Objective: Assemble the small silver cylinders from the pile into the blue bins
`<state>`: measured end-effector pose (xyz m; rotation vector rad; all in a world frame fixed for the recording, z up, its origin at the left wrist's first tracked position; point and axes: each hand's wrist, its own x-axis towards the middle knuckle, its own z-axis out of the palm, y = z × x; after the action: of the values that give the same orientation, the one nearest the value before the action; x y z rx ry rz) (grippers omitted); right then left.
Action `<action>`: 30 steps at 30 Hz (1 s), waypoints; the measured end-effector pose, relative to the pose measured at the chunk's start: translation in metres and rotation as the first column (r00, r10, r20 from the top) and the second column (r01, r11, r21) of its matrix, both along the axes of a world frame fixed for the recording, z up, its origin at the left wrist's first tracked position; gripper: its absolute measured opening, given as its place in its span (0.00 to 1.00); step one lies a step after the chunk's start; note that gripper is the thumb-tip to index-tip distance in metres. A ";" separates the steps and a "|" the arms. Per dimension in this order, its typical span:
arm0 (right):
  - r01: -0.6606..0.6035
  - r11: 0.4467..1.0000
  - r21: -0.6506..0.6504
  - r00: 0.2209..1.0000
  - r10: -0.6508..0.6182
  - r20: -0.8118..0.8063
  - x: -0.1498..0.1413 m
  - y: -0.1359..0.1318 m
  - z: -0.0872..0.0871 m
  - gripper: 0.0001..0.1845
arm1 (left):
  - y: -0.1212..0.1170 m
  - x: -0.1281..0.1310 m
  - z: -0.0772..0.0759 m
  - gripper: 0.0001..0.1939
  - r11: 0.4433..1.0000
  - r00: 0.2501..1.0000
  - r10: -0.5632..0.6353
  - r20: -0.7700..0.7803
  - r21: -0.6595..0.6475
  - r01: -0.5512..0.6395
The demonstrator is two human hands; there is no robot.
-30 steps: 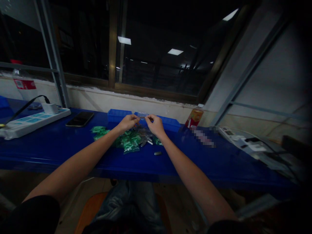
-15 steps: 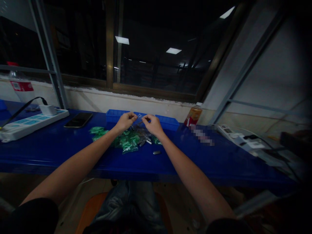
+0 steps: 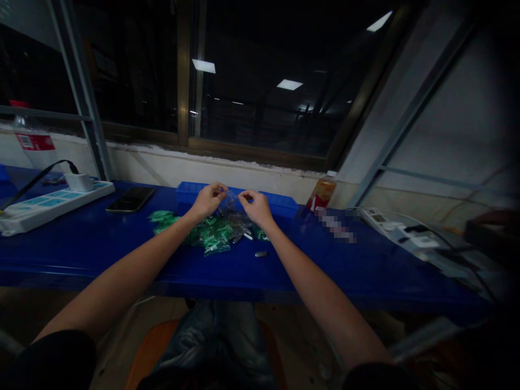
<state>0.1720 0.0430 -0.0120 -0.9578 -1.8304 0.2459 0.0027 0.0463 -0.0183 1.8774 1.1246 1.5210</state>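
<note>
Between my hands hangs a small clear plastic bag, with something small inside that I cannot make out. My left hand pinches the bag's left edge, and my right hand pinches its right edge. Below them lies a pile of small green plastic packets. Clear bags and a few small metallic pieces lie at the pile's right side. One more metallic piece rests apart, nearer to me.
Behind my hands stand blue trays along the wall. To the left are a phone and a white power strip. A drink bottle and another power strip are on the right of the blue table.
The clear bag now appears more spread out between my fingers. Both hands keep nearly the same place, and the pile looks unchanged.
</note>
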 end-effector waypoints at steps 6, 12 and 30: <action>0.008 0.999 0.032 1.000 -0.008 0.010 0.000 0.000 -0.001 0.08 | -0.004 -0.001 0.000 0.08 0.998 0.996 0.028 -0.082 0.052 -0.023; -0.006 0.999 0.038 1.000 0.007 -0.023 -0.004 -0.006 0.002 0.06 | -0.007 0.001 0.002 0.09 0.994 0.996 0.009 -0.091 0.109 0.001; 0.022 0.986 0.166 0.998 -0.013 -0.057 -0.006 -0.014 0.007 0.06 | -0.011 0.004 0.008 0.09 0.982 0.998 -0.066 -0.019 0.179 0.068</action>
<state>0.1660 0.0288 -0.0055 -0.8419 -1.7611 0.1058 0.0064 0.0357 -0.0098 2.0243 0.9466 1.6211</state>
